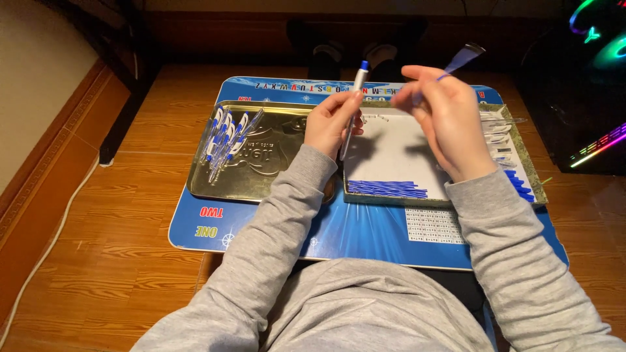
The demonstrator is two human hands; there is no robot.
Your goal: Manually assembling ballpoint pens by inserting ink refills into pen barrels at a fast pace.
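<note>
My left hand (331, 122) holds a white pen barrel with a blue tip (356, 98), pointing up and away from me. Raised a little to its right, my right hand (443, 120) pinches a thin blue pen part (462, 60) between its fingertips, blurred by motion. Both hands hover above a white-lined shallow tray (391, 156). In that tray lie a row of blue refills (387, 188) along the near edge, clear pen parts (497, 127) at the right and small pieces (375, 118) at the far side.
A gold metal tray (274, 173) at the left holds several assembled blue-and-white pens (226, 135). Both trays rest on a blue lap desk (365, 231) over a wooden floor. A white cable (49, 244) runs along the left wall; coloured lights (596, 146) glow at the right.
</note>
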